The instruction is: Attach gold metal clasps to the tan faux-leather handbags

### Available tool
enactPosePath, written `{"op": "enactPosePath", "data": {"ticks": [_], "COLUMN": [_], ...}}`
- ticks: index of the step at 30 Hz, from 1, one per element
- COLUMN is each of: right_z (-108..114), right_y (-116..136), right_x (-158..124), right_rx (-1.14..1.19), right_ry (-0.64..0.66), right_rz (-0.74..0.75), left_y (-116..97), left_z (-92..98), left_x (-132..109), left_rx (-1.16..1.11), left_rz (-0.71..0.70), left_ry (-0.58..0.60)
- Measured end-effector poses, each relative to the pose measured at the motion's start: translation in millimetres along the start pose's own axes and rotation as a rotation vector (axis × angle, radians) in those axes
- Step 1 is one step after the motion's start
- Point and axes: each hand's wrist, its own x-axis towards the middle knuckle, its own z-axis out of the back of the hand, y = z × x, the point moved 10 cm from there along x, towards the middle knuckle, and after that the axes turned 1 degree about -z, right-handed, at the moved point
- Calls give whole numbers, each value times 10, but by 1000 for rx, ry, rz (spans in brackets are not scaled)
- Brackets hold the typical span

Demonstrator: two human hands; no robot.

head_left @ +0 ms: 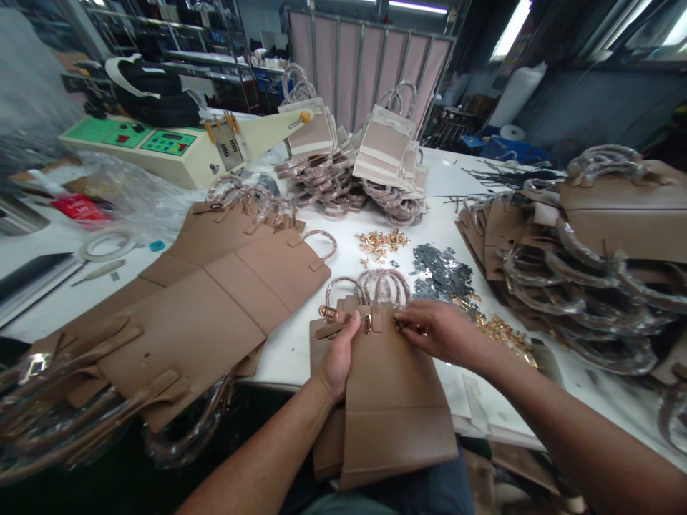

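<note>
A tan leather handbag (394,400) with plastic-wrapped handles lies at the table's front edge, partly over my lap. My left hand (339,357) grips its upper left side, thumb pressed near a gold clasp (368,323) on the front strap. My right hand (437,330) pinches at the bag's top right edge, fingers closed on a small gold fitting I can barely see. A second bag panel (322,336) with a gold buckle sits under the left hand.
Flat tan bag panels (215,300) are stacked at left, more bags (590,243) piled at right. Gold fittings (382,243) and dark metal pieces (441,270) lie on the white table (300,343). Upright finished bags (383,146) and a cream machine (177,146) stand behind.
</note>
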Motion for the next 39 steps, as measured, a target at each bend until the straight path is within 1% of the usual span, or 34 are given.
{"op": "enactPosePath", "data": {"ticks": [2, 5, 8, 11, 16, 21, 25, 28, 30, 32, 36, 39], "right_z": [10, 23, 27, 9, -82, -152, -190, -176, -187, -215, -240, -239], "right_y": [-1, -2, -1, -9, -5, -27, -40, -17, -8, -16, -81, -91], "right_x": [15, 42, 62, 64, 35, -19, -46, -34, -18, -4, 9, 2], "right_rx": [25, 61, 71, 53, -22, -101, -52, -124, -183, -193, -124, -77], "right_ry": [26, 73, 92, 74, 25, -22, 29, 49, 61, 69, 65, 114], "right_rz": [14, 38, 50, 35, -6, -39, -28, -36, -58, -87, -163, -175], "left_y": [-3, -15, -15, -8, -22, -32, -51, -38, -32, -23, -3, -1], "left_z": [1, 36, 28, 25, 88, 72, 26, -22, -25, -1, 70, 92], "left_x": [-2, -7, -8, -3, 13, 2, -6, 2, 10, 15, 7, -9], "left_rx": [-6, -9, -12, -11, -2, 2, 7, 15, 22, 29, 40, 50], "left_rz": [2, -4, -5, -4, -23, -20, -34, -23, -18, -7, 16, 14], "left_ry": [-16, -73, -66, -42, -71, -77, -53, -12, -8, -25, -82, -107]}}
